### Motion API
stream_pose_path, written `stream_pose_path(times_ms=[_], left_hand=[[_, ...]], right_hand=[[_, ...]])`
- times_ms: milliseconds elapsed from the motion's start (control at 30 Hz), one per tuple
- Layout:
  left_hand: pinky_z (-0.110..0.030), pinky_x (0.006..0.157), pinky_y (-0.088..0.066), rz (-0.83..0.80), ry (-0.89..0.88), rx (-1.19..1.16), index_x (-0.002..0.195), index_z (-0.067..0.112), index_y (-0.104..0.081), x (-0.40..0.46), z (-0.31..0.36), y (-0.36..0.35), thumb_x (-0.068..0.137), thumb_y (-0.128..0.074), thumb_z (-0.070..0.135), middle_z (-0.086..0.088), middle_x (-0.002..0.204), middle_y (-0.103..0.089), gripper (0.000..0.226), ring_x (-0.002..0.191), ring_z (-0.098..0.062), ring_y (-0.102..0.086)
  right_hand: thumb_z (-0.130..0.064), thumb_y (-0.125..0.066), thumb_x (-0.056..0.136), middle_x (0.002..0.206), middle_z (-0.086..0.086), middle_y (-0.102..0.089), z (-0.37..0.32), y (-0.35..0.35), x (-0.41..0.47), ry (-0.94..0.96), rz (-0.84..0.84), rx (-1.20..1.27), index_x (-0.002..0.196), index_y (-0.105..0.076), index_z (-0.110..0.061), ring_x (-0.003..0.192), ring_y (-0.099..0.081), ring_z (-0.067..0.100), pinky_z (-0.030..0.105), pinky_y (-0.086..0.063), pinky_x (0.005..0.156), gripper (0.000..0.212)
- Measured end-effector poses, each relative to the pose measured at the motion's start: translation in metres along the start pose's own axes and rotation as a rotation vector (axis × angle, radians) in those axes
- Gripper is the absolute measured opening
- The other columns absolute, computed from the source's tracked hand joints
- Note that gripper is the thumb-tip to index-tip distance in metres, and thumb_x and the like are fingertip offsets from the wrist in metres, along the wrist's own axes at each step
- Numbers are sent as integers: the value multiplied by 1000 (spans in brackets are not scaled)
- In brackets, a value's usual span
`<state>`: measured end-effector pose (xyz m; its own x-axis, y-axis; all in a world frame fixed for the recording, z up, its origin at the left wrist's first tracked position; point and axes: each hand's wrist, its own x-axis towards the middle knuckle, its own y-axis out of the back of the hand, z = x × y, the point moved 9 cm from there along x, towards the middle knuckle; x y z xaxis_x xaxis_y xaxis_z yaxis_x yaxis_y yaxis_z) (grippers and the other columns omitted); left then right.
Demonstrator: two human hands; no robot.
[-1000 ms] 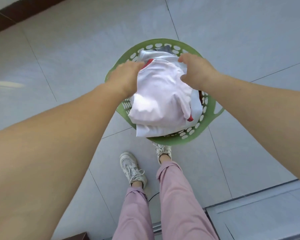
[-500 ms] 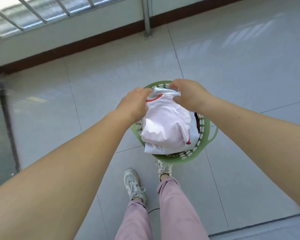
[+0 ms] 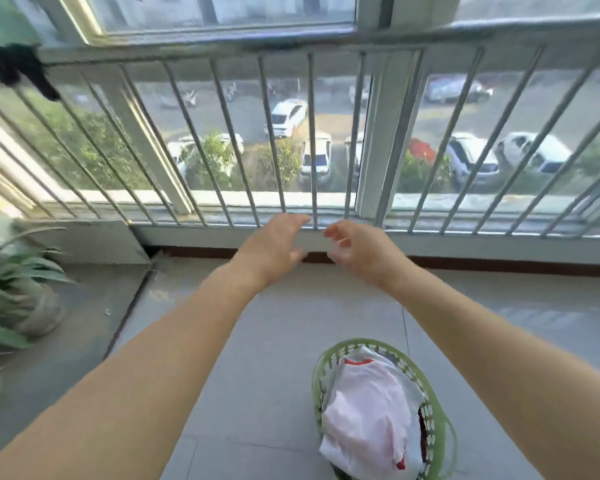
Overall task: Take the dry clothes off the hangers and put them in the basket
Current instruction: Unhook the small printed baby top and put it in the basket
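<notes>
Basket (image 3: 442, 415): green plastic, oval, rim pierced with rows of oval holes; on the grey tile floor (image 3: 281, 358) at about 5 o'clock in the head view; long axis from 11 o'clock to 5 o'clock, far end toward the railing; loop handle on the right rim.
Clothes (image 3: 368, 410): heaped above the rim, filling the basket; top piece pale pink-white with a red-trimmed neckline at the far end, toward 12 o'clock, and a red edge at the near end; long axis along the basket's; white cloth beneath; dark red cloth showing at the right rim.
Clothes relative to hands: well apart, below and nearer than both hands, at about 5 o'clock from them; touched by neither.
Left hand (image 3: 274, 247): raised mid-air near the frame centre, back up, fingers spread and relaxed, holding nothing; fingertips blurred.
Right hand (image 3: 359, 251): just beside the left, apart from it, fingers loosely bent inward, holding nothing; fingertips blurred.
Forearms: bare, both reaching toward 12 o'clock.
Railing (image 3: 312, 140): grey metal bars before the window, beyond the hands; parked cars and shrubs seen through it.
Dark item (image 3: 16, 65): black, on the top rail at 10 o'clock; too blurred to identify.
Plant (image 3: 18, 271): long green leaves, potted, at 9 o'clock.
</notes>
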<state>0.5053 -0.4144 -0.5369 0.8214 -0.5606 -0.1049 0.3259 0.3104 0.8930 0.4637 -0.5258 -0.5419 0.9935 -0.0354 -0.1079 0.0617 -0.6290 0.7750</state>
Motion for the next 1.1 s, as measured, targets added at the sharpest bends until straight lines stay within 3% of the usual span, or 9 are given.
stream_pose_path(times_ms=[200,333,533,667,767,900,967,1100], left_hand=[[-36,104,-37,302,-30,22,136,20,-42,-48,-11,132,89,-58,22,-5,137,-47,49,123,-20,-47],[-30,93,-45,477,-36,59,133,20,-46,-83,-28,203,91,-56,25,-3,130,-54,43,110,-14,-56],[-35,84,-54,891,-89,6,122,17,-57,-137,-56,350,90,-57,20,-3,116,-62,32,92,-8,-60],[-32,79,-55,1096,-195,31,118,16,-58,-167,-56,424,89,-58,17,-2,110,-65,29,86,-5,-57],[-36,80,-55,1209,-248,71,116,16,-59,-190,-60,475,89,-59,17,1,108,-65,27,88,-8,-60],[-34,87,-51,1354,-239,160,115,17,-59,-219,-82,535,89,-57,19,-1,115,-61,27,99,-15,-60],[-28,88,-44,1463,-194,240,115,15,-59,-234,-97,561,88,-57,18,-2,120,-58,27,106,-17,-56],[-36,92,-39,1614,-49,250,120,14,-53,-247,-136,619,84,-61,22,-9,126,-50,37,115,-26,-48]], right_hand=[[-17,-60,90,125,2,-60,-138,41,11,257,78,-22,126,-54,-15,110,-58,15,31,-46,98,36],[-17,-60,89,123,-1,-61,-212,59,15,386,134,-54,125,-55,-18,107,-58,11,19,-45,89,35],[-18,-59,90,115,-2,-65,-353,104,29,579,351,-82,119,-58,-20,95,-61,7,23,-51,87,29],[-16,-59,90,110,-6,-63,-430,129,30,662,466,-28,117,-58,-19,88,-57,3,7,-43,76,27],[-18,-60,90,103,-10,-62,-486,143,33,721,529,8,113,-60,-22,85,-58,3,4,-39,69,24],[-18,-59,91,98,-14,-59,-559,145,40,810,569,58,111,-61,-25,82,-57,0,13,-45,75,22],[-19,-58,91,102,-11,-62,-592,141,46,845,587,51,111,-60,-25,86,-59,2,16,-48,77,21],[-20,-56,92,117,-4,-63,-650,134,54,903,619,-24,116,-59,-23,102,-60,11,25,-48,90,25]])
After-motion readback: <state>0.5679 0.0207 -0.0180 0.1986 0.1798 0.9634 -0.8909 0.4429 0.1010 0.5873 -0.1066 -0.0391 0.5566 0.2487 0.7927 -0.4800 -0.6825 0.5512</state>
